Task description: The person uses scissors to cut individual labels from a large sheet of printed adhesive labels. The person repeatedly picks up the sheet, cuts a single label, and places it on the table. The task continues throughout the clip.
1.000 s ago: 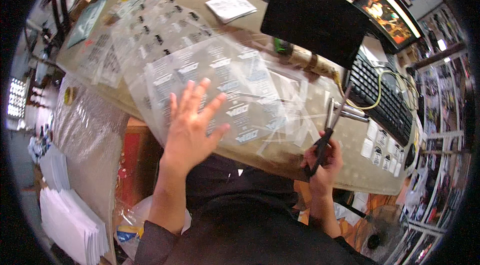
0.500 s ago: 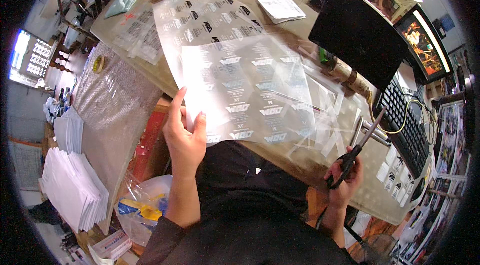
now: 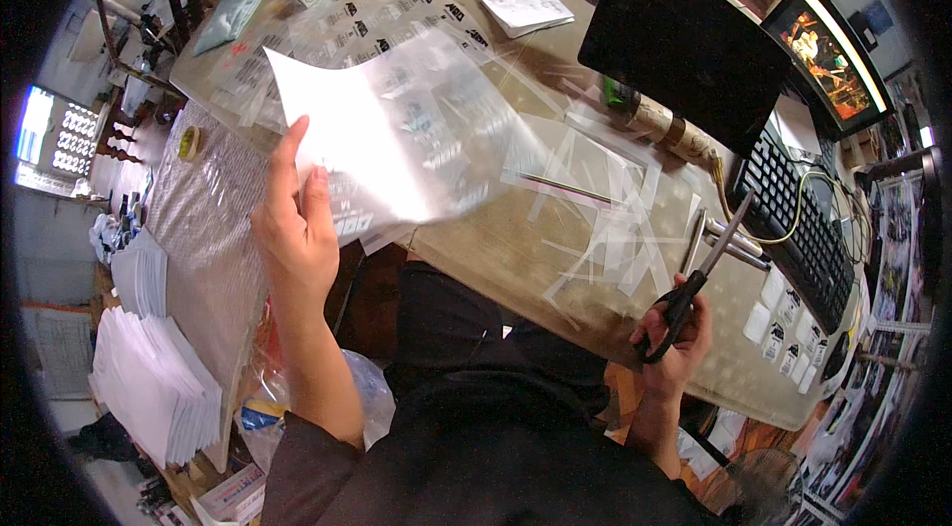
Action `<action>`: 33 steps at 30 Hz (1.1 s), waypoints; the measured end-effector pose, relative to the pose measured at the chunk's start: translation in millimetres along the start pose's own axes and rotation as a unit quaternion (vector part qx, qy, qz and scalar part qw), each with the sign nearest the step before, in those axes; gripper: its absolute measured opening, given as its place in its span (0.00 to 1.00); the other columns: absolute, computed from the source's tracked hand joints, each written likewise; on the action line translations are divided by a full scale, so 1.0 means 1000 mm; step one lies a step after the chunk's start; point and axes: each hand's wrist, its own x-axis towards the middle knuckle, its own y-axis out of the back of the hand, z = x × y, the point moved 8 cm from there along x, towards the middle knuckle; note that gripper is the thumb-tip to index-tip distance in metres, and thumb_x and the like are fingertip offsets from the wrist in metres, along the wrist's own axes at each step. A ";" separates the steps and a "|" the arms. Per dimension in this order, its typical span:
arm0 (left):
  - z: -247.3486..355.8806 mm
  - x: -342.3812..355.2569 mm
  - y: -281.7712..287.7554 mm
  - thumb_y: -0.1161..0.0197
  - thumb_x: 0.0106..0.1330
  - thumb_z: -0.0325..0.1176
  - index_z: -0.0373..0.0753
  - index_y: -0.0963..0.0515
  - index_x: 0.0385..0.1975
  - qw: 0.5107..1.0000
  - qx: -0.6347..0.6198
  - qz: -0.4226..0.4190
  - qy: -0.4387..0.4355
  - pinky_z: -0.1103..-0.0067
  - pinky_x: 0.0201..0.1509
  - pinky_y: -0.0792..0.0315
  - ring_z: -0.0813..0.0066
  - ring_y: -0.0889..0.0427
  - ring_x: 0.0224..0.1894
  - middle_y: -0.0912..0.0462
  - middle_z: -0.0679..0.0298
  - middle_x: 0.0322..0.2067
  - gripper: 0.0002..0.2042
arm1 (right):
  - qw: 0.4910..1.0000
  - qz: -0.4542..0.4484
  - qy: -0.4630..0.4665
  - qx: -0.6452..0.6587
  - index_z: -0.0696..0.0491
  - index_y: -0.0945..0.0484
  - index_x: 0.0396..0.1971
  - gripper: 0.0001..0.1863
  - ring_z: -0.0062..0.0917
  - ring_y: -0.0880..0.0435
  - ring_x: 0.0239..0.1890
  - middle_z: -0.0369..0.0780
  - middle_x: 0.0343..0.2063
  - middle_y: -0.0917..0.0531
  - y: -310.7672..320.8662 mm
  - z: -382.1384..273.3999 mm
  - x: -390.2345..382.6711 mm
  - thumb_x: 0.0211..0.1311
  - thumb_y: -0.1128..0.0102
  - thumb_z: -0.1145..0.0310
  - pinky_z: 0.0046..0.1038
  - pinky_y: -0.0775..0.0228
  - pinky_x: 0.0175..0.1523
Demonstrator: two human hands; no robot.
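My left hand (image 3: 300, 219) pinches the near left edge of a translucent printed plastic sheet (image 3: 397, 139) between thumb and fingers. The sheet is lifted and tilted, bright with glare on its left half and slightly blurred. Beneath and beyond it lies another clear sheet with dark printed logos (image 3: 362, 25). In my right hand (image 3: 677, 333) is a pair of black-handled scissors (image 3: 702, 278), blades together and pointing up and away to the right, held over the table's near edge. Cut clear strips (image 3: 625, 229) lie scattered between the two hands.
A black monitor (image 3: 684, 45), a keyboard (image 3: 793, 204) and a lit screen (image 3: 823, 55) stand at the right. Small cut labels (image 3: 788, 338) lie near the right edge. A white paper stack (image 3: 526, 7) rests at the back. Piled white sheets (image 3: 154, 382) sit at lower left.
My left hand has moved left, carrying the plastic sheet off the cut strips, and the sheet now bends and tilts more. The right hand keeps the scissors in nearly the same place.
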 end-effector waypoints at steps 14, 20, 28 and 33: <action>0.069 0.085 0.035 0.49 0.59 0.24 0.34 0.29 0.51 0.953 -0.291 -0.065 -0.060 0.83 0.41 0.27 0.78 0.22 0.40 0.21 0.55 0.41 0.18 | 1.000 0.005 -0.004 0.003 0.60 0.33 0.50 0.26 0.19 0.26 0.20 0.36 0.22 0.26 -0.002 -0.001 0.002 0.48 0.38 0.80 0.19 0.32 0.23; 0.047 0.094 0.042 0.49 0.59 0.29 0.31 0.29 0.50 0.955 -0.292 -0.057 -0.005 0.83 0.42 0.27 0.75 0.22 0.41 0.22 0.56 0.41 0.18 | 1.000 0.018 0.004 -0.009 0.60 0.33 0.50 0.27 0.19 0.26 0.19 0.36 0.21 0.26 0.002 -0.004 0.003 0.48 0.38 0.79 0.20 0.32 0.23; 0.021 0.080 0.066 0.44 0.61 0.35 0.29 0.30 0.51 0.907 -0.399 -0.136 0.002 0.82 0.45 0.27 0.68 0.21 0.46 0.24 0.53 0.48 0.21 | 0.999 0.032 0.011 0.023 0.60 0.36 0.53 0.27 0.18 0.27 0.19 0.36 0.27 0.28 0.003 0.002 0.001 0.53 0.37 0.74 0.18 0.33 0.19; 0.030 0.113 0.071 0.35 0.56 0.40 0.33 0.19 0.31 0.998 -0.048 -0.035 -0.004 0.84 0.34 0.30 0.79 0.24 0.31 0.20 0.65 0.29 0.14 | 1.000 0.028 0.010 -0.009 0.60 0.37 0.54 0.29 0.16 0.28 0.19 0.35 0.25 0.28 0.002 0.003 0.002 0.53 0.36 0.72 0.17 0.33 0.18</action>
